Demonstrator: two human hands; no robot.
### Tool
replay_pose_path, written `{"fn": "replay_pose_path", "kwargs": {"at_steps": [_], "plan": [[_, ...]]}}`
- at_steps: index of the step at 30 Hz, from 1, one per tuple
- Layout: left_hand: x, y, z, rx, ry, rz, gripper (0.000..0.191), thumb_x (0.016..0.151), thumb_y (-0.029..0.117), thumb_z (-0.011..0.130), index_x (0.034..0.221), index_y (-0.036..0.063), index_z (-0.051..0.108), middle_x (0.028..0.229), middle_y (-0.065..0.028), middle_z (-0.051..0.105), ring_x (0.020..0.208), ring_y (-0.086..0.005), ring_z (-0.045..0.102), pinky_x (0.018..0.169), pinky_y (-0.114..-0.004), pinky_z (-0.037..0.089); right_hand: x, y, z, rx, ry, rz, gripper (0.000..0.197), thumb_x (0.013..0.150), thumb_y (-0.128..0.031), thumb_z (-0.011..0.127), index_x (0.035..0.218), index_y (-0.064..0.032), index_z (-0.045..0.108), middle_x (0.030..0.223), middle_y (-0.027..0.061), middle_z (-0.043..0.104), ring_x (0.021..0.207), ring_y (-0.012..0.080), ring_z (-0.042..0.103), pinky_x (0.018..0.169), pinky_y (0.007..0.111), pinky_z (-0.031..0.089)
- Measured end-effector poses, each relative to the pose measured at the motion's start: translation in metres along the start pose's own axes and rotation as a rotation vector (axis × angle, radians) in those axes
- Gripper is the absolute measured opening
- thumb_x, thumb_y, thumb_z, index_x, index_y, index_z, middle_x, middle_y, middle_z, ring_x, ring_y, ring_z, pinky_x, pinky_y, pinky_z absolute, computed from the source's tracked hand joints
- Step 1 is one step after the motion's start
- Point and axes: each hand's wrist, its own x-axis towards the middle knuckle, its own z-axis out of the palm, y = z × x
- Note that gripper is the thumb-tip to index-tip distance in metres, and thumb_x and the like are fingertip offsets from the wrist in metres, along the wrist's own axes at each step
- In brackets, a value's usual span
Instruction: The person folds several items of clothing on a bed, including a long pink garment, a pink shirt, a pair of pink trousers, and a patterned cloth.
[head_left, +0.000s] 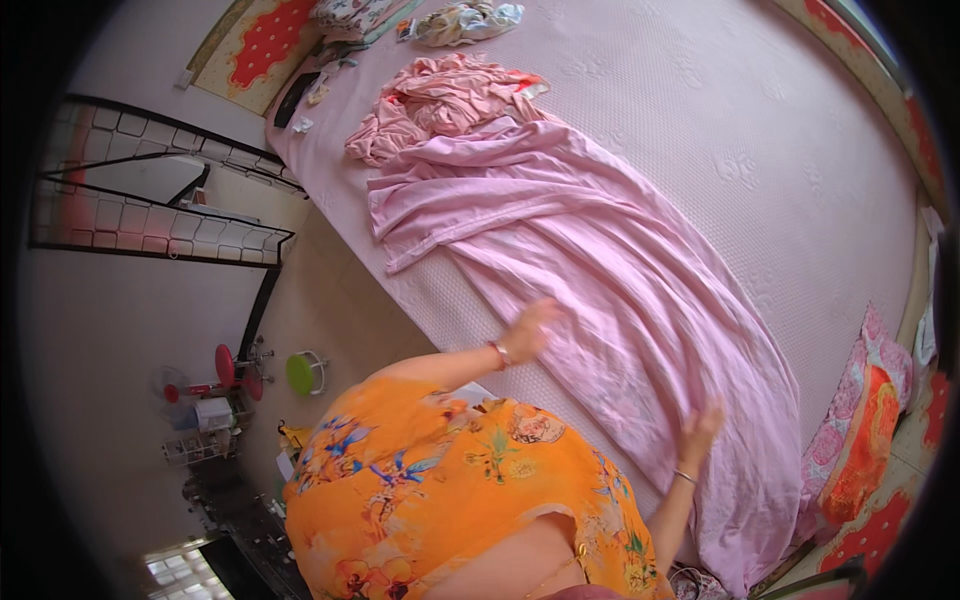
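Observation:
A long pink cloth (600, 255), like a bed sheet or quilt cover, lies in lengthwise folds across the near side of a bed. My left hand (529, 331), blurred and wearing a bracelet at the wrist, is over the cloth's near edge around mid-length. Farther right, my right hand (703, 429), with a metal bangle, rests against the folds toward the cloth's right end. Blur and angle keep me from seeing whether either hand pinches the fabric. The cloth's upper left end is folded over beside a crumpled salmon-pink cloth (450, 94).
Underneath is a pale pink quilted bed cover (750, 150). An orange patterned pillow (862, 450) lies at the right. Folded bedding (352, 19) and a bunched light cloth (469, 22) sit at the far left. On the floor side stand a green stool (301, 373) and a black-framed rack (165, 195).

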Motion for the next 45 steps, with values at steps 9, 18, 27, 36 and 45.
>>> {"fn": "replay_pose_path", "kwargs": {"at_steps": [9,18,27,36,45], "plan": [[-0.026,-0.213,-0.194,-0.311,0.895,-0.624,0.014,0.089,0.004,0.051,0.099,0.0016,0.062,0.095,-0.0076,0.066,0.091,-0.0170,0.061,0.083,-0.030,0.048,0.167,-0.346,0.076,0.595,-0.113,-0.315,0.027,0.082,0.001,0.054,0.109,-0.0006,0.058,0.115,0.0173,0.058,0.109,0.0350,0.053,0.094,0.040,0.042],[0.242,-0.301,-0.240,0.165,0.296,0.050,0.021,0.077,0.004,0.049,0.095,0.0046,0.061,0.101,-0.0146,0.061,0.100,-0.0317,0.056,0.089,-0.041,0.045,0.380,-0.488,0.201,0.347,0.114,-0.163,0.052,0.082,-0.004,0.051,0.132,-0.0007,0.039,0.139,0.0199,0.039,0.124,0.0378,0.044,0.097,0.041,0.042],[0.316,-0.350,-0.231,-0.096,-0.008,-0.248,0.014,0.085,0.015,0.054,0.087,0.0045,0.062,0.092,-0.0139,0.067,0.086,-0.0317,0.063,0.072,-0.042,0.050,0.429,-0.445,0.235,0.177,-0.202,0.002,0.035,0.075,-0.008,0.063,0.109,-0.0042,0.057,0.087,0.0190,0.065,0.079,0.0329,0.064,0.072,0.040,0.049],[0.294,-0.408,-0.506,-1.544,0.350,-0.150,0.015,0.094,0.018,0.054,0.091,0.0058,0.062,0.081,-0.0062,0.065,0.073,-0.0157,0.063,0.071,-0.026,0.051,0.417,-0.505,0.120,0.484,0.274,-0.092,0.013,0.080,0.008,0.055,0.089,-0.0016,0.058,0.078,0.0066,0.058,0.067,0.0154,0.054,0.063,0.028,0.045],[0.403,-0.388,-0.412,-0.661,0.183,-0.314,0.029,0.093,0.025,0.054,0.113,0.0034,0.056,0.123,-0.0135,0.058,0.111,-0.0219,0.058,0.094,-0.037,0.048,0.500,-0.466,0.220,0.538,0.182,0.074,0.034,0.086,-0.014,0.060,0.116,0.0018,0.055,0.117,0.0212,0.054,0.106,0.0311,0.056,0.089,0.038,0.046]]}}
